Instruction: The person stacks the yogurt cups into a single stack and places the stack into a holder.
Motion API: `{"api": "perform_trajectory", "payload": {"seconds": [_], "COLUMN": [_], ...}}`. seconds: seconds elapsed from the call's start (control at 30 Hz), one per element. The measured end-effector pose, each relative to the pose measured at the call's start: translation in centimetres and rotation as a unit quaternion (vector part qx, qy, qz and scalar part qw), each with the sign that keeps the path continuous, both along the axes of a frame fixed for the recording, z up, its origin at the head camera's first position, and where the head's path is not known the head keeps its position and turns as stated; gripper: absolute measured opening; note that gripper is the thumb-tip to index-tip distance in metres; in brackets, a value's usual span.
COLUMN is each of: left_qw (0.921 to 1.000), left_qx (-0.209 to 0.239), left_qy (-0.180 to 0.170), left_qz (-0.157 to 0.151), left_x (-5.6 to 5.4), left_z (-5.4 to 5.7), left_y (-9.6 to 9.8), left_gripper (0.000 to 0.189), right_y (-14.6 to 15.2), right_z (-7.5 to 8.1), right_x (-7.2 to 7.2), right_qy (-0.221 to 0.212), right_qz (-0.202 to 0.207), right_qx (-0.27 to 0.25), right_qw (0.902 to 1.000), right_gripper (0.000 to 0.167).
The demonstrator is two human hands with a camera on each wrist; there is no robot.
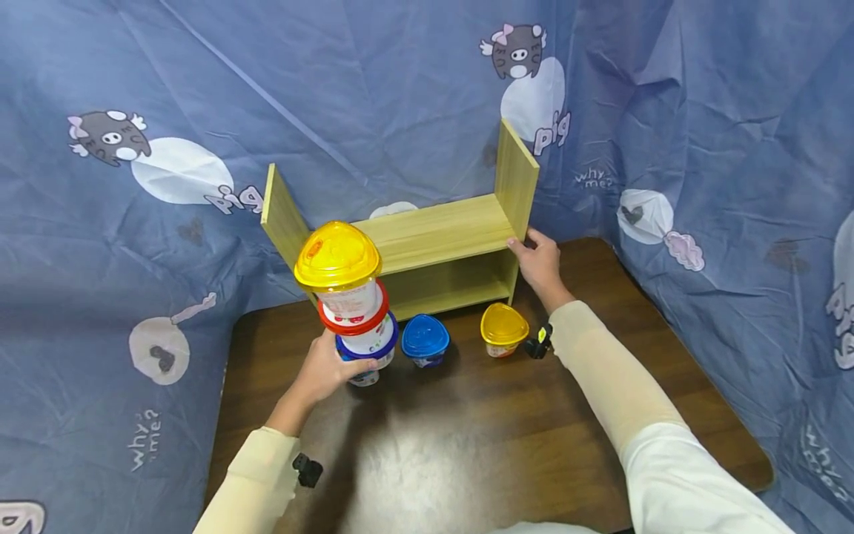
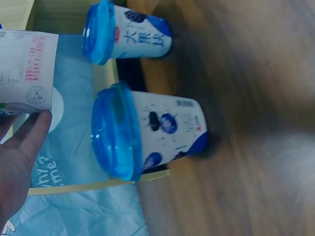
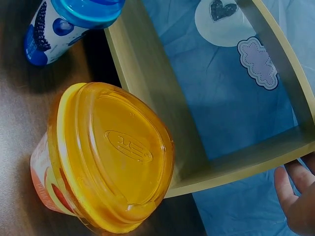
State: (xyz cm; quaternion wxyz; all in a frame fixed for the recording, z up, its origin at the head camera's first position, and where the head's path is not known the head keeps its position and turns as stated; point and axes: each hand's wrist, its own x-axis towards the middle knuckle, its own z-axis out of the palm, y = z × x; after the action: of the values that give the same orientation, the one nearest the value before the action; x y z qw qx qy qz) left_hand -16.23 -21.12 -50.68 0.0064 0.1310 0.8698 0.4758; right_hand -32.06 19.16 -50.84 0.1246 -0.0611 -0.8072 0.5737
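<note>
My left hand (image 1: 327,371) grips the lowest of three stacked plastic cups and carries them upright. The top cup has a yellow lid (image 1: 338,256), the middle one a red lid (image 1: 353,319), the lowest a dark blue lid (image 1: 370,347). Under the stack a blue-lidded cup (image 2: 147,132) stands on the table, apart from the held cup (image 2: 29,69) in the left wrist view. With thumb in front and fingers along the outside, my right hand (image 1: 539,263) holds the right side panel of a wooden shelf (image 1: 434,230).
Before the shelf stand another blue-lidded cup (image 1: 425,337) and a yellow-lidded cup (image 1: 503,330), the latter near my right wrist. The shelf's tall left panel (image 1: 283,215) rises behind the stack. A blue curtain (image 1: 400,89) hangs around the brown table (image 1: 467,445).
</note>
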Motion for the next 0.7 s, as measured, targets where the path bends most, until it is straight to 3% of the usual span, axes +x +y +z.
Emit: {"api": "perform_trajectory", "payload": {"seconds": [0.33,0.7], "left_qw": [0.9995,0.9990], "left_qx": [-0.006,-0.002], "left_qy": [0.019,0.014], "left_qz": [-0.023,-0.043], "left_x": [-2.2,-5.1], "left_z": [2.7,5.8], "left_y": [-0.9,-1.7], "left_gripper": [0.078,0.081], "right_y": [-0.3,-0.3], "right_z": [0.3,-0.1], "right_x": [0.2,0.6], "right_qy": [-0.002,0.000], "right_qz": [0.009,0.000], "right_qx": [0.001,-0.003], "right_qw": [1.0000,1.0000], "right_gripper": [0.044,0.045]}}
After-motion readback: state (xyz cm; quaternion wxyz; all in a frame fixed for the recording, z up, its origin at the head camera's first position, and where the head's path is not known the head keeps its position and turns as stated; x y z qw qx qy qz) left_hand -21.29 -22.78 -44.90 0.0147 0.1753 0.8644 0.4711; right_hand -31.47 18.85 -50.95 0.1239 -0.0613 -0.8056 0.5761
